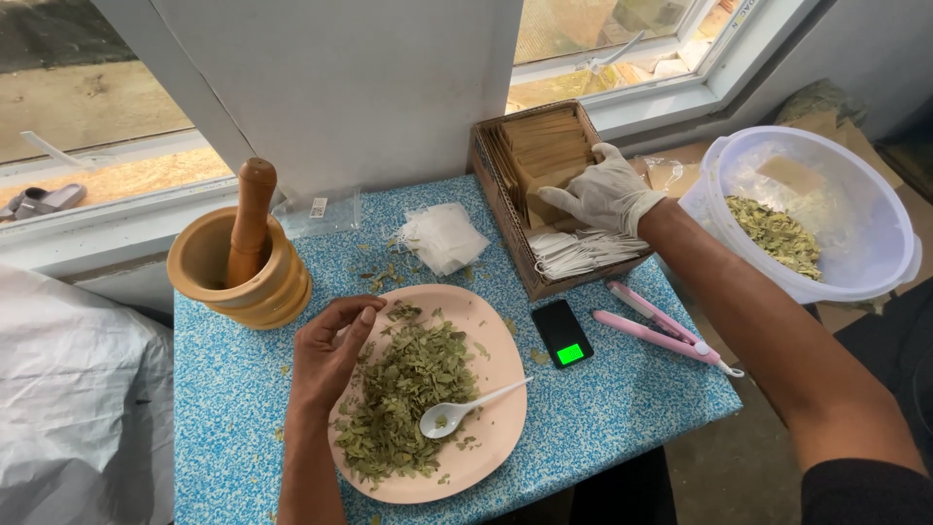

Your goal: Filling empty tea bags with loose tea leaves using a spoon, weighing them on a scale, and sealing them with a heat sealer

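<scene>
Right hand (604,194), gloved, is down in the box (499,199), fingers closing on a brown envelope (546,146), while the bare left hand (330,352) rests loosely curled on the plate (491,442) beside the leaves (408,389); spoon (457,410) lies idle, so picking a packet looks like the step, filling it next

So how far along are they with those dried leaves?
Done: a heap of leaves lies on the pink plate with a white spoon in it, and the small scale is lit. In hand: the gloved right hand reaches into the box of brown envelopes; the bare left hand rests at the plate's edge. Left: no filled envelope shows, and the tub holds more leaves.
</scene>
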